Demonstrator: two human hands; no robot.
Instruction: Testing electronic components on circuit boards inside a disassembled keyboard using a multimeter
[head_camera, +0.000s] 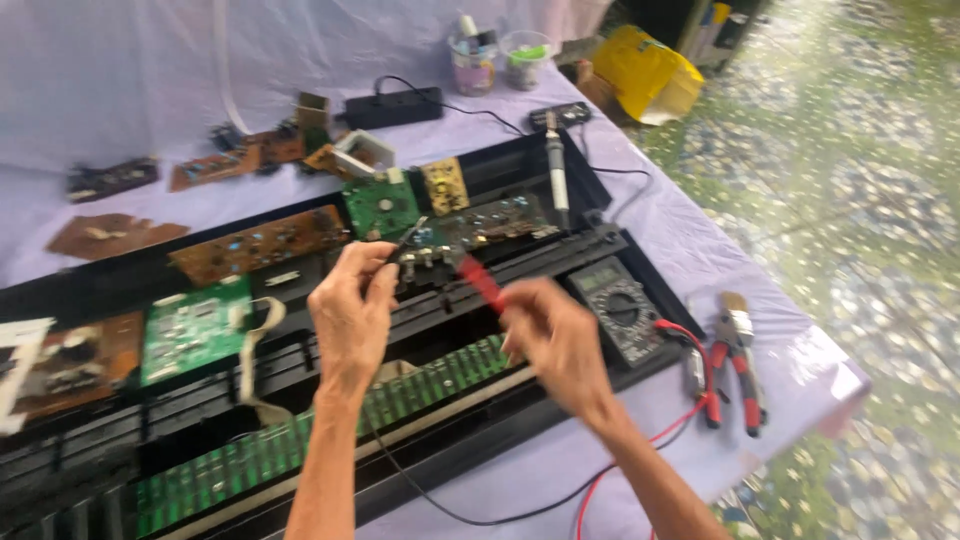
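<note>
Over the opened black chassis (560, 190), the left hand (350, 310) pinches a black probe (408, 240) and the right hand (555, 335) grips a red probe (480, 280), both tips on a circuit board (480, 222). Yellow bag (645, 70) lies at the table's far corner; pliers (735, 365) lie near the right edge.

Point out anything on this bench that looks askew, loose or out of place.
The long black chassis lies open, its circuit boards pulled out and lying crooked, such as the green board. A soldering iron rests across the chassis edge rather than in a stand. The left hand and right hand hold probes over a board.
</note>
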